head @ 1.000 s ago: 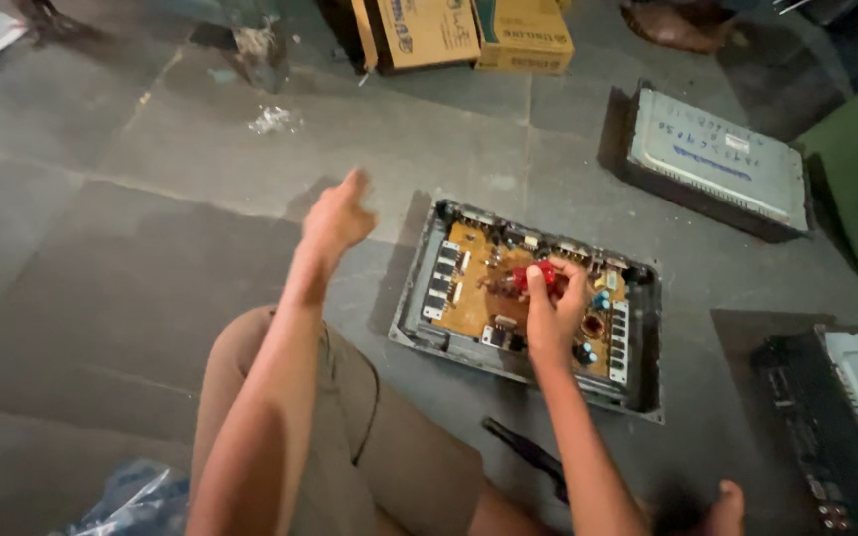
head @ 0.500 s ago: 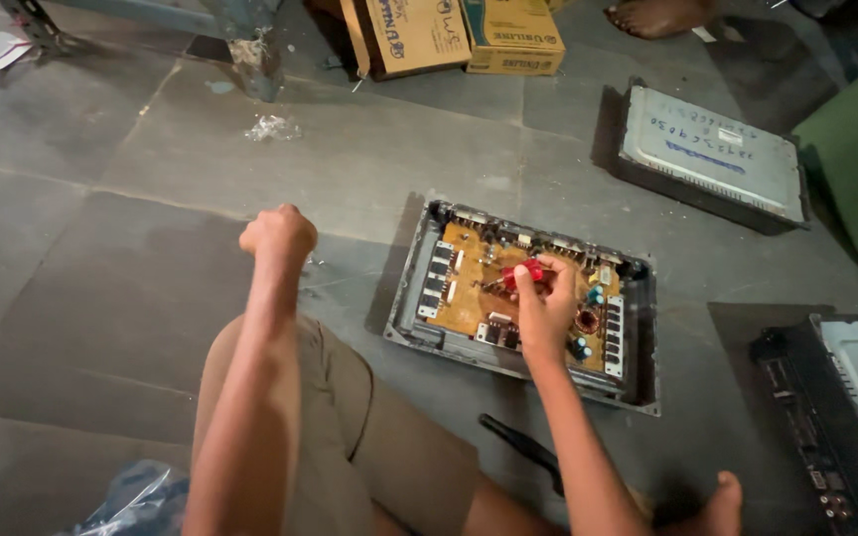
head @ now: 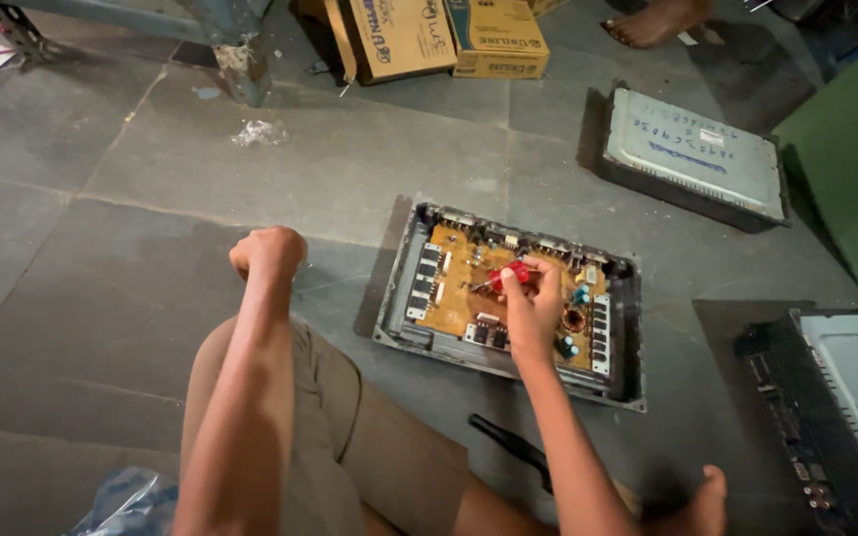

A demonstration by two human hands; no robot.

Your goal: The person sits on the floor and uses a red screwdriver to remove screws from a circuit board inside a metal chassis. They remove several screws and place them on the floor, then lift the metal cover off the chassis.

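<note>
My right hand (head: 531, 310) grips a red-handled screwdriver (head: 508, 275), its tip down on the yellow circuit board (head: 469, 288) inside the open grey metal chassis (head: 399, 298) on the tiled floor (head: 101, 248). My left hand (head: 268, 253) hangs clenched in a fist, holding nothing I can see, left of the chassis.

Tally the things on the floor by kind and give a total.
Open amplifier case with circuit board: 1
Closed metal units: 2, one grey, one at the right edge
Cardboard boxes: 2
Red-handled screwdriver, in the right hand: 1
Black tool by the knee: 1
Plastic bag: 1
Total: 8
</note>
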